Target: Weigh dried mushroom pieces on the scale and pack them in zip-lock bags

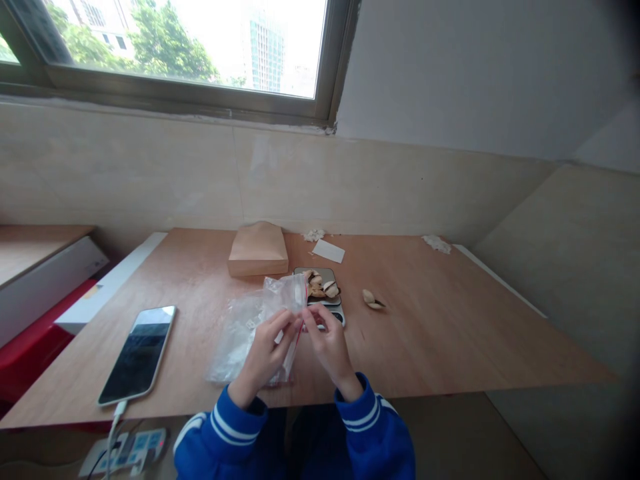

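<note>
Between my hands is a clear plastic bag with a red strip along its right edge. My left hand is closed on the bag near that strip, and my right hand pinches the same edge from the right. More clear plastic bags lie on the table under and left of my left hand. Just behind my right hand sits a small scale, partly hidden by the bag and fingers, with several pale brown dried pieces on its plate. One similar piece rests on the table to the right.
A brown paper bag lies at the back of the wooden table, near a white card. At the left is a phone with a white cable. A power strip is below the table edge.
</note>
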A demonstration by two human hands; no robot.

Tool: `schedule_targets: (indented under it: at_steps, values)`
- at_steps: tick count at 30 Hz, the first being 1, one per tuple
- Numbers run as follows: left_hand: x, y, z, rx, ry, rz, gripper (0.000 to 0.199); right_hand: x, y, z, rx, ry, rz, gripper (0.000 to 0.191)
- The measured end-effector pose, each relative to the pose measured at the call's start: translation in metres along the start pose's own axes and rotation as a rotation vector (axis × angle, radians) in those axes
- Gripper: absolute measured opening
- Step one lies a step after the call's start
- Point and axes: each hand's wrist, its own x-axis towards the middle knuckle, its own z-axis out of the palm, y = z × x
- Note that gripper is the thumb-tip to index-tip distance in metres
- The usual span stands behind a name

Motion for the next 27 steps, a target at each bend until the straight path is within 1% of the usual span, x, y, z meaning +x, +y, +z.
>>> schedule_targets:
  at_steps: [5,8,9,12,13,15,17,19,21,23,24,27]
  values:
    - [0.001,0.002,0.001,0.015,0.145,-0.063,0.030,0.000,0.003,0.001,0.020,0.062,0.028,0.030]
    - [0.003,0.000,0.000,0.038,0.209,-0.067,0.032,0.004,0.006,-0.006,0.010,0.086,0.036,0.031]
    - [0.003,-0.001,-0.001,0.039,0.260,-0.080,0.032,0.006,0.008,-0.010,0.009,0.105,0.038,0.031]
    - [0.008,-0.004,-0.005,0.014,0.485,-0.171,0.032,0.017,0.016,-0.020,-0.022,0.181,0.046,0.032]
    - [0.010,-0.005,-0.007,-0.005,0.547,-0.199,0.031,0.020,0.020,-0.022,-0.050,0.187,0.042,0.032]
    - [0.018,-0.009,-0.011,-0.036,0.628,-0.233,0.030,0.027,0.025,-0.023,-0.123,0.164,0.024,0.031]
    - [0.028,-0.014,-0.015,-0.021,0.660,-0.238,0.029,0.033,0.028,-0.020,-0.202,0.106,-0.033,0.028]
    - [0.038,-0.024,-0.016,0.046,0.646,-0.233,0.029,0.038,0.031,-0.018,-0.304,0.078,-0.135,0.027]
    - [0.045,-0.039,-0.011,0.111,0.619,-0.227,0.031,0.044,0.036,-0.021,-0.423,0.092,-0.228,0.024]
    - [0.046,-0.058,-0.003,0.152,0.624,-0.231,0.031,0.049,0.047,-0.030,-0.539,0.120,-0.257,0.017]
    - [0.045,-0.067,0.002,0.161,0.637,-0.236,0.031,0.051,0.054,-0.036,-0.591,0.114,-0.251,0.019]
    - [0.037,-0.089,0.015,0.153,0.604,-0.220,0.030,0.054,0.078,-0.055,-0.706,0.019,-0.221,0.046]
